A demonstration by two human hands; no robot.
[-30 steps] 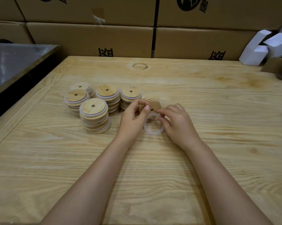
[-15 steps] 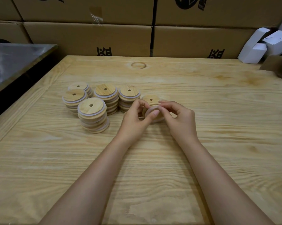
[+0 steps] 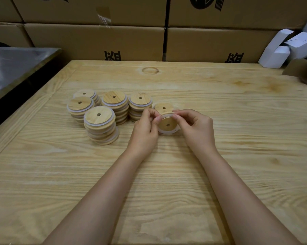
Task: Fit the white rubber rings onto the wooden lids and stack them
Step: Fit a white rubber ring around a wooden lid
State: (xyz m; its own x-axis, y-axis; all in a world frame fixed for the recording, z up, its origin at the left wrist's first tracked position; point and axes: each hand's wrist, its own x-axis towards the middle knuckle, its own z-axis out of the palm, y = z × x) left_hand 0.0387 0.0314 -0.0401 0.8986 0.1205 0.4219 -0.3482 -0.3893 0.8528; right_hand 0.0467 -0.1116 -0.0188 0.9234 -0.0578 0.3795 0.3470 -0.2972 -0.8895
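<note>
Between my hands is a round wooden lid (image 3: 167, 124) with a centre hole, tilted toward me, and a white rubber ring (image 3: 168, 133) lies around its rim. My left hand (image 3: 145, 129) pinches the ring at the lid's upper left edge. My right hand (image 3: 196, 127) pinches it at the upper right. Just behind stands a low pile of bare wooden lids (image 3: 163, 107). Several stacks of ringed lids (image 3: 100, 127) stand to the left on the wooden table (image 3: 237, 138).
Cardboard boxes (image 3: 96, 41) wall off the table's far edge. White cartons (image 3: 280, 50) lie at the back right corner. A metal surface (image 3: 13, 68) sits past the table's left edge.
The ring lay flat on the table under my right fingers; both hands lifted it onto the lid and now stretch it over the rim.
</note>
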